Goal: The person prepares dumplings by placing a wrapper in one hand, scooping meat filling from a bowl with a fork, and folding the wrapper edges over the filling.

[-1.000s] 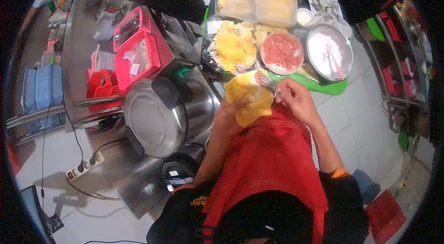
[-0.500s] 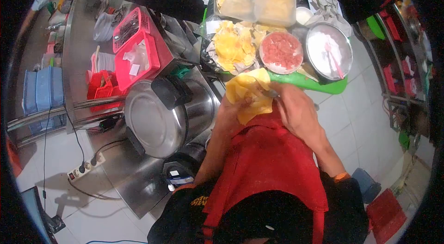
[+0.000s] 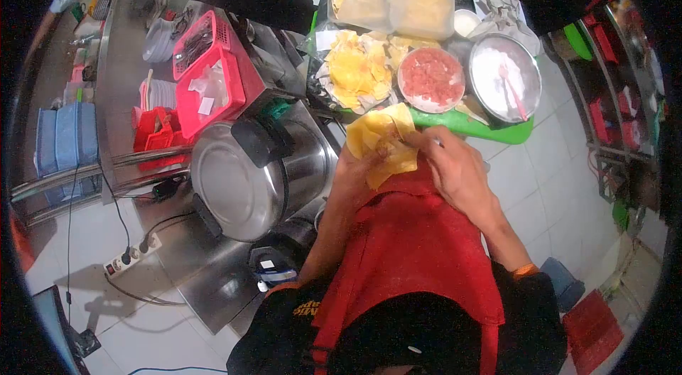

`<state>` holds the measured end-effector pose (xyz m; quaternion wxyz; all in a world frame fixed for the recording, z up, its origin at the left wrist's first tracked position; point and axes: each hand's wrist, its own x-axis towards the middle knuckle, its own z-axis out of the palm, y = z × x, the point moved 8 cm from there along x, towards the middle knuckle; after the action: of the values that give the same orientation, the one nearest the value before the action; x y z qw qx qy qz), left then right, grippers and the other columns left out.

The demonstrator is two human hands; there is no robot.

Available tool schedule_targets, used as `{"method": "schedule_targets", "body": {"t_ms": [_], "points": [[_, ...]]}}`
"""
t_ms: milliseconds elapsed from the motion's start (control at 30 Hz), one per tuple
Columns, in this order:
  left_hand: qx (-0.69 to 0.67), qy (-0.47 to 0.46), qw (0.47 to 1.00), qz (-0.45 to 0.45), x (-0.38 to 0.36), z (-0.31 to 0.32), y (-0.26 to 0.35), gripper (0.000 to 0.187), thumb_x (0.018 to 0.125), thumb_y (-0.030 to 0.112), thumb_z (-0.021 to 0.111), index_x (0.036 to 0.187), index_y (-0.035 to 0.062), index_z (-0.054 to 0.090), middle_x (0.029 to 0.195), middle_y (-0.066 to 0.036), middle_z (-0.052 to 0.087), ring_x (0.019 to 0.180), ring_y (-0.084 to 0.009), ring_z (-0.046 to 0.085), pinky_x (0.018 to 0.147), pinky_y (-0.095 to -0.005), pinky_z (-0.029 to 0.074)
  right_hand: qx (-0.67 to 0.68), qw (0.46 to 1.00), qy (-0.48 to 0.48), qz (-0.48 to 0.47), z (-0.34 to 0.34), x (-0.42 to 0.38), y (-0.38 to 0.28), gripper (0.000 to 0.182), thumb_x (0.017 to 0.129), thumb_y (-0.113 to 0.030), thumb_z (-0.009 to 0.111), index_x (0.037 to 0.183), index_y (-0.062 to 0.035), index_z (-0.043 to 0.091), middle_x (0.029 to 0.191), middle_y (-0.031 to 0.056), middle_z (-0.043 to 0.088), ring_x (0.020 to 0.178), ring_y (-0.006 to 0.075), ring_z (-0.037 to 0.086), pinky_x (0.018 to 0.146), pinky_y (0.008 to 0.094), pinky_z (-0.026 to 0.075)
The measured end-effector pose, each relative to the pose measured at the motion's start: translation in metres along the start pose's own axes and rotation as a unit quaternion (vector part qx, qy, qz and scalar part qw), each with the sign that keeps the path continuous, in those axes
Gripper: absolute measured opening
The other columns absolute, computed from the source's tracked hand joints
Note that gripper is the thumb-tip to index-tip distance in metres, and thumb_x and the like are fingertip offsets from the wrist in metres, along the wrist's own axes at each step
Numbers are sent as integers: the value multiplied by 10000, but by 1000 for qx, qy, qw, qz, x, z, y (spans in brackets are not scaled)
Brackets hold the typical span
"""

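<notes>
A yellow dough wrapper [image 3: 382, 123] lies across my left hand [image 3: 355, 167], whose fingers curl under and around it. My right hand [image 3: 455, 169] is closed at the wrapper's right side, its fingertips near the middle of the sheet; what sits in its fingers is too small to name. Just beyond my hands stands a bowl of pink minced filling [image 3: 432, 75]. To the left of this bowl is a loose pile of yellow wrappers [image 3: 355, 73]. A metal bowl [image 3: 534, 91] at the right holds white powder and a pink spoon [image 3: 513, 94].
Two plastic containers [image 3: 423, 2] with yellow sheets stand at the back of the green tray [image 3: 511, 135]. A large steel pot [image 3: 241, 183] is close on my left. Pink baskets [image 3: 213, 91] sit on the left counter, and a power strip [image 3: 133, 256] lies below.
My right fingertips have shifted slightly inward over the wrapper, and the wrapper's folds lie a little flatter. The bowls and the wrapper pile have stayed put.
</notes>
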<state>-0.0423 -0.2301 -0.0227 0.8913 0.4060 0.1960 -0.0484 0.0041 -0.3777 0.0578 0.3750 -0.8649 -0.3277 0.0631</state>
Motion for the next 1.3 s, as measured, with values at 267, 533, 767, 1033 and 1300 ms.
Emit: {"method": "schedule_targets", "body": {"t_ms": [267, 533, 767, 1033, 1300], "points": [[3, -9, 1000, -12, 1, 7, -1, 549, 863, 4, 636, 1364, -1, 410, 1253, -143, 560, 1110, -259, 598, 942, -384, 522, 15, 999, -27, 28, 10, -8, 14, 350, 863, -27, 484, 1208, -36, 546, 935, 171, 512, 745, 390, 592, 622, 479, 507], [22, -19, 999, 19, 3, 5, -2, 544, 852, 4, 639, 1349, -9, 417, 1235, -156, 572, 1091, -265, 616, 926, -376, 532, 6, 998, -37, 55, 18, -13, 20, 397, 866, -44, 463, 1258, -39, 526, 883, 191, 534, 730, 400, 598, 626, 498, 500], [35, 1, 999, -1, -1, -3, -9, 515, 862, 0, 629, 1338, -2, 434, 1238, -156, 573, 1093, -261, 617, 910, -391, 541, -75, 975, -188, 93, 8, -16, 7, 460, 878, -81, 443, 1335, -86, 492, 899, 212, 586, 789, 382, 630, 676, 489, 505], [-15, -20, 1000, -10, -4, -2, -9, 568, 882, 26, 652, 1390, 43, 400, 1260, -122, 549, 1124, -251, 588, 925, -391, 533, 88, 985, 47, 138, -5, 4, 27, 308, 802, -71, 679, 1083, -27, 559, 870, 223, 619, 805, 398, 620, 665, 450, 480], [52, -4, 999, 2, 2, -3, -15, 551, 866, -3, 599, 1380, 13, 401, 1222, -149, 579, 1082, -255, 616, 917, -378, 529, 98, 984, 140, 54, 28, 3, 33, 255, 747, -17, 705, 976, -33, 592, 930, 164, 586, 722, 366, 601, 622, 423, 483]]}}
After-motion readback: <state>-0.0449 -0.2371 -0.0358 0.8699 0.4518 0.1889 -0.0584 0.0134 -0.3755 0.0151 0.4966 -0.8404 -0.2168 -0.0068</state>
